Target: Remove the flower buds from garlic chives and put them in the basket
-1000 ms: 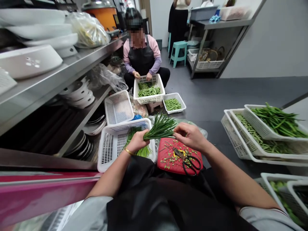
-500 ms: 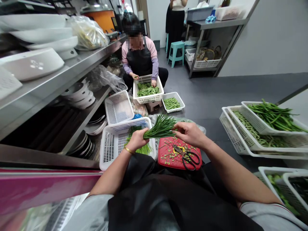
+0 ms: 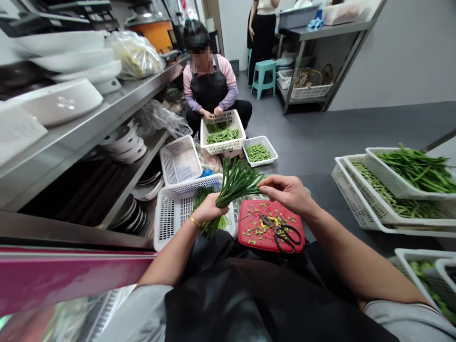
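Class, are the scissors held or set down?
Set down: the scissors lie on a red surface; left hand holds green stems, right hand is at their tips.

The left hand [image 3: 211, 208] grips; the right hand [image 3: 289, 194] pinches.

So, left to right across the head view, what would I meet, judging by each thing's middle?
White dishes on the upper shelf, wearer's left hand, its bunch of green stalks, wearer's right hand, stacked white baskets.
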A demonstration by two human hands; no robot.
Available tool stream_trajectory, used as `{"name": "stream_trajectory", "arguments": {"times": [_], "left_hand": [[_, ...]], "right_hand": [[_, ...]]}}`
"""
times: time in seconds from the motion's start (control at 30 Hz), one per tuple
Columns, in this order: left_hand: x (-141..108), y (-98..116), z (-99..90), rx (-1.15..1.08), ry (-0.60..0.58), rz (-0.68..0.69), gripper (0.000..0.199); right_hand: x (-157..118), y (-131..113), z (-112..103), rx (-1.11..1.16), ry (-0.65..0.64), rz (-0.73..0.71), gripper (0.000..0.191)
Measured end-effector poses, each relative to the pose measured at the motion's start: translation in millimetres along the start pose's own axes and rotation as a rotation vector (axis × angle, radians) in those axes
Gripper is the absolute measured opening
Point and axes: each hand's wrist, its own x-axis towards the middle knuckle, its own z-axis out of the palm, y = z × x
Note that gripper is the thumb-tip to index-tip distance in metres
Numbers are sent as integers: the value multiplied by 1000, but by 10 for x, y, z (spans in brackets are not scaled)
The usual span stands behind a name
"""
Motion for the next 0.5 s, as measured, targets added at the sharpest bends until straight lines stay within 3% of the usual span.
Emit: {"name": "stream_trajectory", "arguments": {"times": [0.13, 0.23, 0.37, 0.43, 0.5], "left_hand": [[23, 26, 16, -35, -24, -20, 14], [35, 32, 32, -27, -41, -32, 13], [46, 27, 14, 115, -13, -11, 9], [55, 33, 0, 262, 7, -9, 6], [69, 62, 9, 458, 19, -29, 11]], "right_hand": [[3, 4, -50, 1, -20, 3, 28], [-5, 23, -107, -120, -29, -32, 27], [-39, 13, -92, -684, 42, -97, 25], [-38, 58, -26, -965, 40, -23, 25], [4, 197, 46, -1007, 29, 108, 18]]}}
